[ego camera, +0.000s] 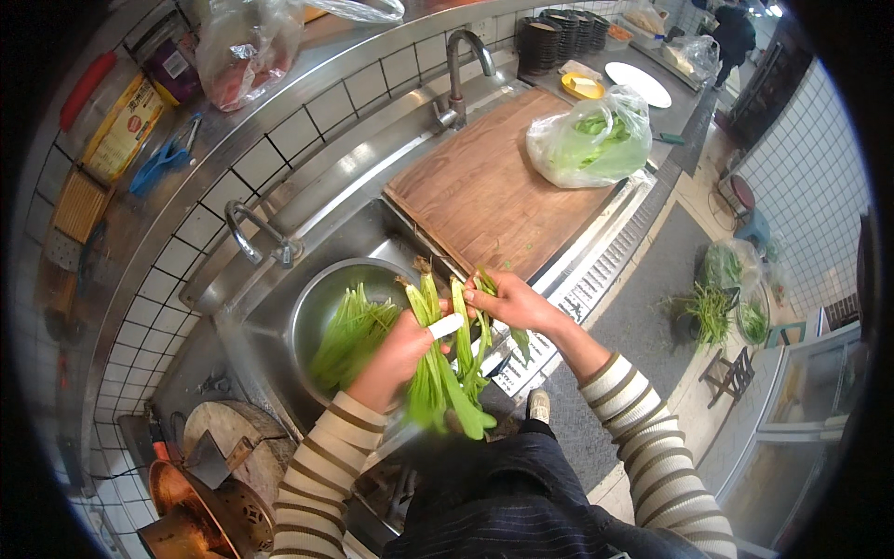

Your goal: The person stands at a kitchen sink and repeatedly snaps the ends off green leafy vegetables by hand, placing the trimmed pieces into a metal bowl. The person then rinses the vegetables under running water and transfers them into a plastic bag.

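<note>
My left hand (pixel 408 342), with a white wrap on one finger, holds several stalks of leafy green vegetable (pixel 429 370), root ends up and leaves hanging down. My right hand (pixel 506 300) pinches leafy stems (pixel 483 283) close beside that bunch, near the root ends. Both hands are above the front right edge of the sink. Just left of them, a round metal basin (pixel 300 318) sits in the sink and holds a heap of green stalks (pixel 353 328). Some fingertips are hidden behind the stalks.
A wooden board (pixel 475 195) adjoins the sink, bearing a plastic bag of greens (pixel 590 140). Two faucets (pixel 262 234) stand behind. A cleaver (pixel 208 458) lies on a round chopping block (pixel 230 426) at lower left, beside copper-coloured cookware (pixel 178 492). A person (pixel 732 38) is far off.
</note>
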Demonstrator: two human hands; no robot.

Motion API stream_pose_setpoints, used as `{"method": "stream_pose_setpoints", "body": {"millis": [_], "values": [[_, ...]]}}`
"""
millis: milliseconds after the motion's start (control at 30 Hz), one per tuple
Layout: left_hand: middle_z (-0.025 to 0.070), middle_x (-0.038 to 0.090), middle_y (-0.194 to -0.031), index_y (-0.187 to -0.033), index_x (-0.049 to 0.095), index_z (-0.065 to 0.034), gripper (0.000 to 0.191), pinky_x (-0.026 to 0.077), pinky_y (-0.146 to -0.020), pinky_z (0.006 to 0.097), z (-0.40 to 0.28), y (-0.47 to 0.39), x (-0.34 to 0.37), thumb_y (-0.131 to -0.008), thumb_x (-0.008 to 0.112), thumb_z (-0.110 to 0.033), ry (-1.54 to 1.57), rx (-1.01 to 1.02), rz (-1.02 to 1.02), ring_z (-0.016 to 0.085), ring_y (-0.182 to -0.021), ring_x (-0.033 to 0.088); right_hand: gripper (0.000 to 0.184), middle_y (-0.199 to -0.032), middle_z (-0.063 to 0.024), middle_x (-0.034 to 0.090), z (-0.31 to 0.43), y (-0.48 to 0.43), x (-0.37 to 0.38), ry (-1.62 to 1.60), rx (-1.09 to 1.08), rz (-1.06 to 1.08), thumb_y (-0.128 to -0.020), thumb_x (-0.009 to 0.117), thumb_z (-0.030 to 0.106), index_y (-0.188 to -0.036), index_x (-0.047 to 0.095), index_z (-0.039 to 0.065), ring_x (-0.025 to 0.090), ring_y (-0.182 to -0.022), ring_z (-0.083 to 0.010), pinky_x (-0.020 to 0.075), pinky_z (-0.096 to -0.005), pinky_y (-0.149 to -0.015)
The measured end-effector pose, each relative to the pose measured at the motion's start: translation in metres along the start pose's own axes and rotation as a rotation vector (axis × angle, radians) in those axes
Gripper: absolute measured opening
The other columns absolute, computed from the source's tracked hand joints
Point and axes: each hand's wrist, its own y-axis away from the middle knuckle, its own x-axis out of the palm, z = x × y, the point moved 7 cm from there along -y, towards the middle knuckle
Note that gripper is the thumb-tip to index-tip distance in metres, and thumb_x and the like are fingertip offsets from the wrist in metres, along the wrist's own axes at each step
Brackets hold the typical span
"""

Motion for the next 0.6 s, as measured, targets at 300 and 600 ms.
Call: {"method": "stream_pose_setpoints", "body": {"millis": [300,600], "values": [[0.0017,0.062,-0.099,-0.113,0.058,-0.007,0.028,0.04,-0.058,0.0208,0.022,0.003,-0.01,-0.091,0.055,-0.023,0.146,-0.179,-0.014,0.007,-0.076,0.054,0.024,-0.074,-0.0013,0.057,-0.002,-0.006,0.011,-0.01,0.117,0.148,-0.094,0.05,0.026,-0.1,0.053,0.003,0.05,-0.071,-0.0102,0.042,-0.027,-0.065],[0.0081,0.06,-0.099,-0.119,0.052,-0.0014,0.034,0.041,-0.055,0.0206,0.027,0.002,-0.01,-0.092,0.054,-0.021,0.294,-0.211,0.122,0.012,-0.079,0.056,0.023,-0.075,-0.0067,0.056,0.004,-0.005,-0.004,0.235,-0.062,0.111,-0.092,0.051,0.025,-0.094,0.055,0.003,0.053,-0.071,-0.0157,0.044,-0.0326,-0.068]]}}
